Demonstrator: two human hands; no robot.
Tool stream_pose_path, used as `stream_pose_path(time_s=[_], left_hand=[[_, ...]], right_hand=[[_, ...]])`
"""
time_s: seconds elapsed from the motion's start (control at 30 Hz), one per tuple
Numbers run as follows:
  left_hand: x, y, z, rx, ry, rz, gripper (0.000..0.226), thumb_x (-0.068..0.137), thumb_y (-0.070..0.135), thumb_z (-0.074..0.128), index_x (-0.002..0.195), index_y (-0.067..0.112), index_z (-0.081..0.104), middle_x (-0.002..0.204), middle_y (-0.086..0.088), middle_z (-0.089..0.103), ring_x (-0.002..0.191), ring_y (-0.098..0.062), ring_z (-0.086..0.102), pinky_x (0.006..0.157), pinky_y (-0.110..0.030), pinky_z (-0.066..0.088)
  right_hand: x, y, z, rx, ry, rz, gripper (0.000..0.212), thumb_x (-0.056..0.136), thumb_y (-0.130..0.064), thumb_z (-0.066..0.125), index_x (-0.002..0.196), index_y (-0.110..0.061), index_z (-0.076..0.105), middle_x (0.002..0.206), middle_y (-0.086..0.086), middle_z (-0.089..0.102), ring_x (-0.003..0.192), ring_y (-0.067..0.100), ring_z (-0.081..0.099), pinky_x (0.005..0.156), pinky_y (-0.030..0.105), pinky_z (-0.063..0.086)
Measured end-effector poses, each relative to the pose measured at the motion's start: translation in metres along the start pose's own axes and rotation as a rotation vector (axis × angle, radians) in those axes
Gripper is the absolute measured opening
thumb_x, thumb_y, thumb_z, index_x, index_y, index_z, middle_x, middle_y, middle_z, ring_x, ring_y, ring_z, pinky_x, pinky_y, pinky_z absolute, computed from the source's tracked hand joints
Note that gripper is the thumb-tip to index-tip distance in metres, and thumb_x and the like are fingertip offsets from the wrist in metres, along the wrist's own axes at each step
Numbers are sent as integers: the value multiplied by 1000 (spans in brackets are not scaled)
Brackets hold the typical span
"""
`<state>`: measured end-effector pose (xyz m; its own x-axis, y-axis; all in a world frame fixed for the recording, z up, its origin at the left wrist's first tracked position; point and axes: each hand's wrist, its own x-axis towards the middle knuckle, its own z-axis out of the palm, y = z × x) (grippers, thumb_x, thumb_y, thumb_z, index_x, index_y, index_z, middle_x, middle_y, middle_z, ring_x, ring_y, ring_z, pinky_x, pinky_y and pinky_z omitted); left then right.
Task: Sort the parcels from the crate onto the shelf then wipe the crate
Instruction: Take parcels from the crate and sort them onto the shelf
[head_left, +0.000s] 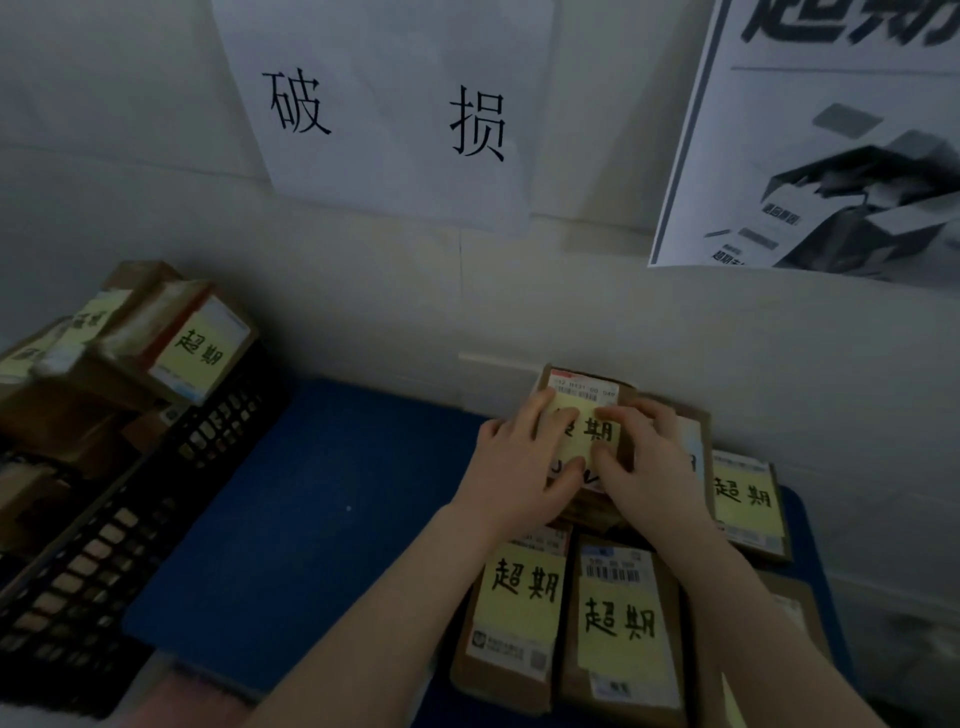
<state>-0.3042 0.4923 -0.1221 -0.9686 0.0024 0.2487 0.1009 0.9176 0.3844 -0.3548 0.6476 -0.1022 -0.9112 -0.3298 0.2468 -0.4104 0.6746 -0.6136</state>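
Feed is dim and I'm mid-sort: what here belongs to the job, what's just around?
Job:
- parcel under left hand and right hand
- sorted parcels
- black crate, parcels inside
- blue shelf surface

Around:
- wall sign
- poster

A white paper sign (384, 104) bearing two large black characters is hanging on the pale wall (130, 182). To its right, a black-and-white poster (831, 145) showing open boxes is hanging too, its lower left corner curling slightly away from the wall.
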Motion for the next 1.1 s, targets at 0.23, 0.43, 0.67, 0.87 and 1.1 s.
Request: stream_pose_path(time_s=[0.23,0.43,0.67,0.87,1.1], left_hand=[[3,-5,7,-3,-96,1,57,96,53,21,149,31,21,160,2,8,141,-18,23,112,-44,12],[12,-9,10,6,-97,-16,54,98,50,24,149,33,19,160,5,6,143,-16,20,112,-49,17],[7,-9,-12,-78,-103,-74,56,96,55,21,149,38,11,160,7,1,144,-21,15,115,-48,11],[-59,-29,-92,83,92,-219,62,94,58,26,149,33,8,159,-2,11,136,-25,28,109,-45,26],[-163,-66,-124,311,54,-499,74,92,61,29,151,32,-7,161,0,0,143,-22,18,111,-39,22]], right_hand=[[3,7,9,-32,-46,30,37,91,-28,57,128,-26,54,143,0,34,120,16,44,85,20,34],[9,8,12,-31,-68,58,39,93,-28,54,131,-26,51,145,2,32,125,20,41,90,21,32],[3,-1,-2,-62,-14,18,40,94,-27,53,134,-26,49,149,2,28,131,21,36,93,24,33],[-13,-49,-23,-130,72,-149,44,88,-24,59,131,-22,51,137,3,43,121,26,46,95,34,38],[-48,-162,50,-187,-220,-465,49,94,-36,49,141,-30,39,142,-5,37,128,16,39,105,34,39]])
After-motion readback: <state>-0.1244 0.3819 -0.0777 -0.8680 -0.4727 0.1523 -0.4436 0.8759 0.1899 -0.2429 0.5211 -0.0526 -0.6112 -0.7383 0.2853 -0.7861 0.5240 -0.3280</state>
